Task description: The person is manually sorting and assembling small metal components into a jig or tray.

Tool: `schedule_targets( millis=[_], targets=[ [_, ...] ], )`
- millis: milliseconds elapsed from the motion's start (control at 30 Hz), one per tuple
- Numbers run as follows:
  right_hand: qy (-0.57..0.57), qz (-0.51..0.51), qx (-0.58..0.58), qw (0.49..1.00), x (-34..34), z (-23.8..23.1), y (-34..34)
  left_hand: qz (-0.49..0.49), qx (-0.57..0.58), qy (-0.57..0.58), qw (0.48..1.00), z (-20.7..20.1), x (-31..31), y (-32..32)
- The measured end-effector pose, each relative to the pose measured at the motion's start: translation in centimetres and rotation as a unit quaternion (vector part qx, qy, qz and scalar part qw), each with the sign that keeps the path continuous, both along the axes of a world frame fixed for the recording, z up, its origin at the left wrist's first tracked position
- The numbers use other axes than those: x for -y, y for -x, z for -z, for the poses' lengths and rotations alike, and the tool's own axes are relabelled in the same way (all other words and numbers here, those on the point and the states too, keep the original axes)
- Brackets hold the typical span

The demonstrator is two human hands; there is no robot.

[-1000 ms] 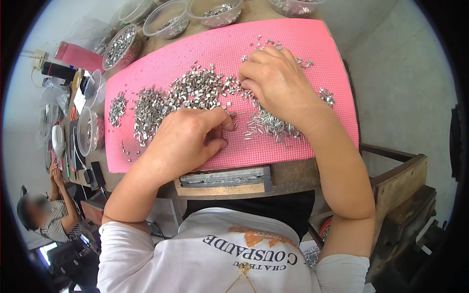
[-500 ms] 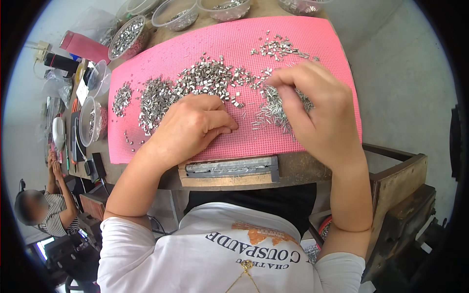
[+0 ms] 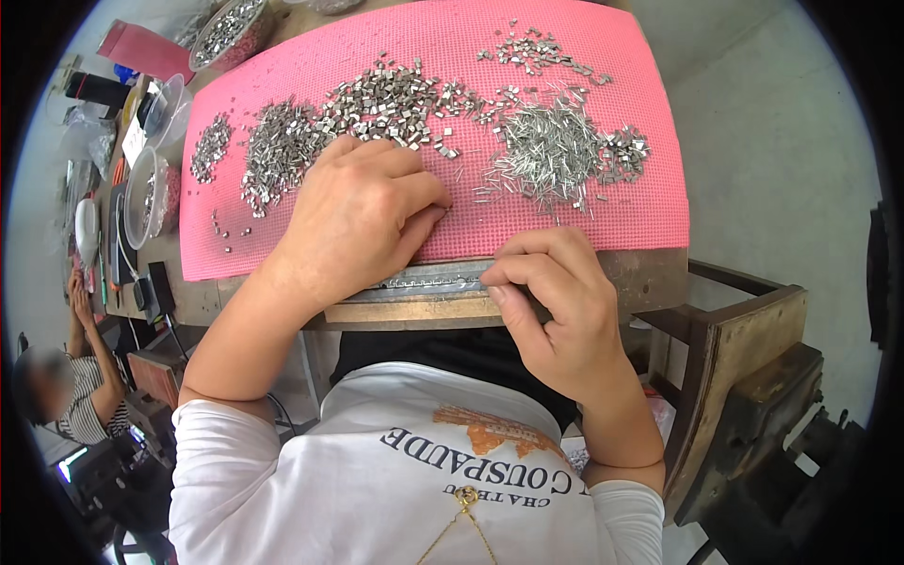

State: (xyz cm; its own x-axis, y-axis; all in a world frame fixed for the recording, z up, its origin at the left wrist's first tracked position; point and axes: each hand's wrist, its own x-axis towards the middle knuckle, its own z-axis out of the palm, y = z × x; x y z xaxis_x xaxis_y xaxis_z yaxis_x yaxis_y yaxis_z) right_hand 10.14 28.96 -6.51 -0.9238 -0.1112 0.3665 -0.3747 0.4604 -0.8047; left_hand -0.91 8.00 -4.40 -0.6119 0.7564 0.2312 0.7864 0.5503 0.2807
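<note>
My left hand [image 3: 363, 212] rests on the pink textured mat [image 3: 311, 52], its thumb and forefinger pinched together; whatever sits between the tips is too small to name. At the right end of a grooved metal bar [image 3: 428, 282], my right hand [image 3: 565, 306] is closed in a pinch, its hold hidden. A row of tiny pieces shows in the bar's groove, and a wooden strip [image 3: 414, 312] lies along its near side. Beyond my right hand is a heap of thin silver pins [image 3: 549, 151]. Small metal blocks [image 3: 386, 102] and smaller metal pieces [image 3: 278, 151] are piled past my left hand.
Smaller metal clusters lie on the mat at far left [image 3: 211, 148], far right [image 3: 532, 52] and beside the pins [image 3: 623, 155]. Plastic tubs [image 3: 229, 36] line the back left. A wooden frame [image 3: 734, 377] stands right. Another person in a striped shirt [image 3: 99, 391] sits left.
My right hand has come from the pin heap toward me, down to the metal bar. My left hand keeps its pinch at nearly the same place on the mat. The view has tilted nearer.
</note>
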Motion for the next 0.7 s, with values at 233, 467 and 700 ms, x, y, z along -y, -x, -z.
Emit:
schedule_targets(
  millis=[233, 467, 700],
  targets=[
    [-0.033, 0.006, -0.012, 0.999, 0.3, 0.2, 0.3, -0.066, 0.050, -0.051, 0.995, 0.6, 0.3, -2.1],
    [-0.068, 0.021, -0.027, 0.997, 0.9, -0.1, 0.3, -0.076, 0.137, -0.156, 0.975, 1.0, 0.8, -5.3],
    [-0.120, 0.024, -0.065, 0.990, 1.0, -0.3, 0.2, -0.074, 0.114, -0.159, 0.978, 1.4, -0.1, -6.2]
  ],
)
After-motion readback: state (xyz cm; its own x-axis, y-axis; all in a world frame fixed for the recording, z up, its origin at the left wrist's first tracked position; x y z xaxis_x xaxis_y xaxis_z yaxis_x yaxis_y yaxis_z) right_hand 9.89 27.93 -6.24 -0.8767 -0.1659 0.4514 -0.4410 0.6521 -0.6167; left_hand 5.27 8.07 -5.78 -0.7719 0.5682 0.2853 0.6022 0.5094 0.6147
